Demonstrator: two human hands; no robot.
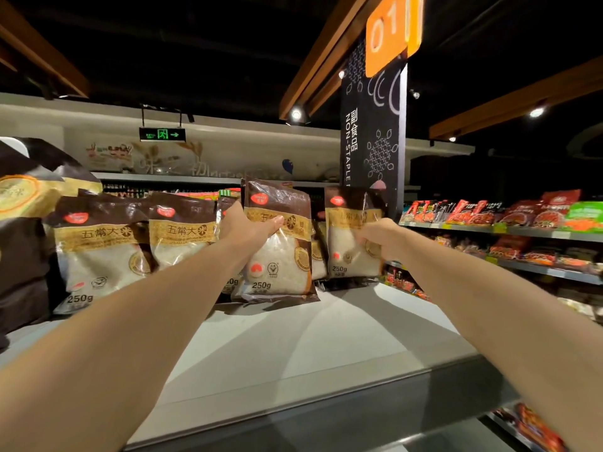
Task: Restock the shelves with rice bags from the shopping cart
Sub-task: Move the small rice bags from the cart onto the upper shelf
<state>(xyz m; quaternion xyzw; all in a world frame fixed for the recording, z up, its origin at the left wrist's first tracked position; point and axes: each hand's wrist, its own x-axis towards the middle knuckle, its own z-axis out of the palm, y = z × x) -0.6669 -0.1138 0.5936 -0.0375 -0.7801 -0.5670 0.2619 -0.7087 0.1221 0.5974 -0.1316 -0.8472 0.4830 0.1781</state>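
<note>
Your left hand (249, 228) grips the middle rice bag (280, 256), with the thumb across its front. The bag's bottom looks to sit on the grey shelf top (293, 337).

Just right of that bag, your right hand (381, 238) curls at the end bag (346, 252). It is blurry, so I cannot tell if it pinches the bag or only touches it.

Left of the middle bag, more bags (104, 249) lean in a row.

If you let go too soon, the middle bag may flop forward and slide off. A bump to its left could tip the row. The end bag stands near the side edge and could drop off.
</note>
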